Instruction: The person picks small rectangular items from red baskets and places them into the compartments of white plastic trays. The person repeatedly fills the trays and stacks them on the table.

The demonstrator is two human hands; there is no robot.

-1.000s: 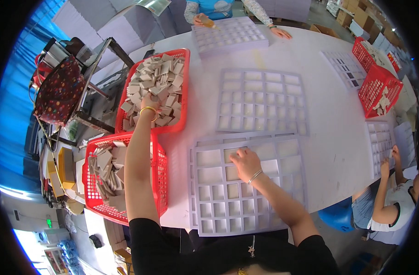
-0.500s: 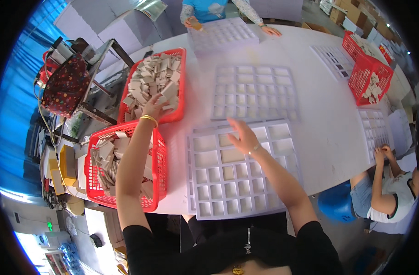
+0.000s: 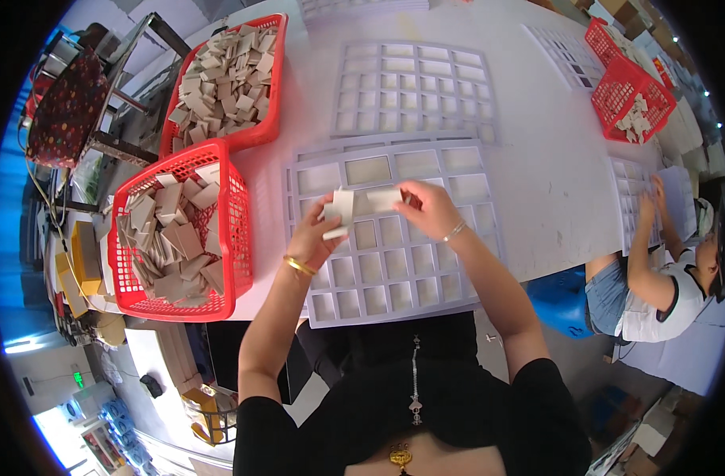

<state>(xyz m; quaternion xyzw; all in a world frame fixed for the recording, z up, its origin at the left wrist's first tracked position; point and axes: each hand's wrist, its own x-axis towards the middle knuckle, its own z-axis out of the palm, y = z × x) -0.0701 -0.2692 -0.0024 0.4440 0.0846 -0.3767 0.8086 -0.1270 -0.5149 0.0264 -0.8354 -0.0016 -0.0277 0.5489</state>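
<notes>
My left hand (image 3: 316,236) is closed around a few flat pale tiles (image 3: 343,208) above the left half of the white compartment tray (image 3: 390,317). My right hand (image 3: 432,213) pinches the end of a beige rectangular tile (image 3: 382,199) over the tray's second row. Both hands are close together, with the tiles between them. One beige piece (image 3: 368,170) lies in a top-row compartment, and a smaller beige square (image 3: 366,234) sits in a compartment below the hands. The fingers partly cover the compartments beneath them.
Two red baskets (image 3: 239,238) of loose pale tiles stand at the left. Another compartment tray (image 3: 414,131) lies beyond mine. More red baskets (image 3: 628,111) stand at the far right, where another person (image 3: 656,285) handles a tray (image 3: 634,198).
My left hand has come from the far red basket to above the tray, now holding tiles. My right hand, open before, now pinches a tile beside it. The whole view has shifted.
</notes>
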